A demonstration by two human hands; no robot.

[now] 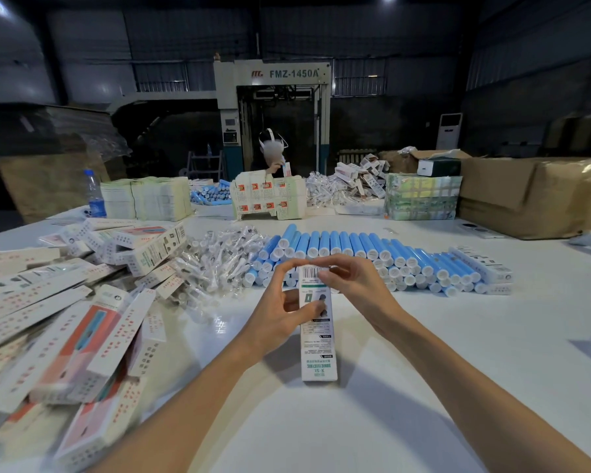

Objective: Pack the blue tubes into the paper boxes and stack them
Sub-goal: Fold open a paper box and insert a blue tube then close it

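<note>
A long white paper box [318,349] with printed text is held lengthwise over the white table [458,370], its far end toward the tubes. My left hand [284,312] grips its left side, thumb on the printed face. My right hand [352,285] pinches the flap at the far end with the fingertips. Just beyond the hands lies a wide pile of blue tubes [372,257] with white caps. Whether a tube is inside the held box is hidden.
Paper boxes [82,336] lie heaped on the left, with clear-wrapped small parts [215,257] behind them. Two boxes [485,264] lie right of the tubes. A water bottle [95,194], box stacks, cartons [533,196] and another person [270,155] stand at the far side.
</note>
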